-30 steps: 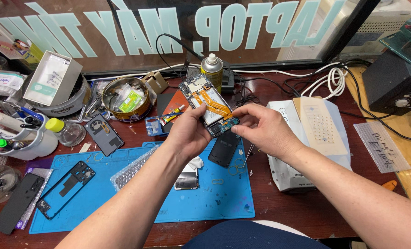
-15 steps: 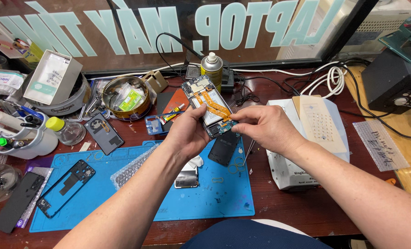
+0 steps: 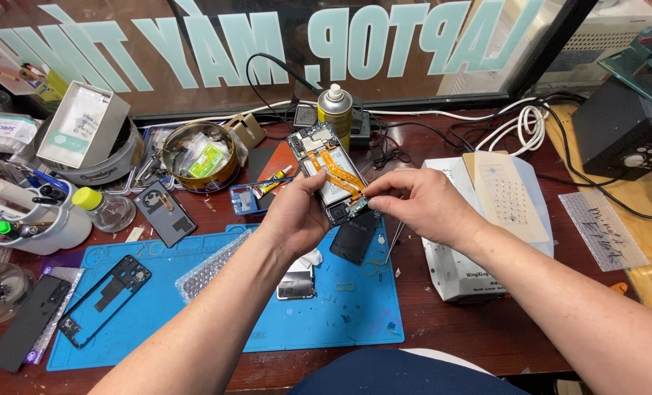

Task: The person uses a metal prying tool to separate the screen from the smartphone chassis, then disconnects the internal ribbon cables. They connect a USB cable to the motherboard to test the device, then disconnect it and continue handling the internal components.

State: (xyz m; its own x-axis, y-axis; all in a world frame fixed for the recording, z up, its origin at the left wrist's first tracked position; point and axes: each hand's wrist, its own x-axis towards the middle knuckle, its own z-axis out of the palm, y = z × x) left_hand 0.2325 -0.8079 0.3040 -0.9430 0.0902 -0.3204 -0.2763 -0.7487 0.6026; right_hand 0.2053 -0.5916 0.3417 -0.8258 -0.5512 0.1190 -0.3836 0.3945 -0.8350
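Observation:
My left hand grips the near end of an opened phone, back cover off, showing the battery and orange flex cables. The phone tilts up above a blue work mat. My right hand pinches at the phone's lower right edge and holds thin metal tweezers that point down toward the mat. A black rectangular part lies on the mat just under both hands.
A phone frame and bubble wrap lie on the mat's left. A dark back cover, a bowl of parts, a spray can, a tool cup, a white box and cables surround it.
Both hands and the phone have stayed almost in place; my right fingers shifted slightly along the phone's lower edge.

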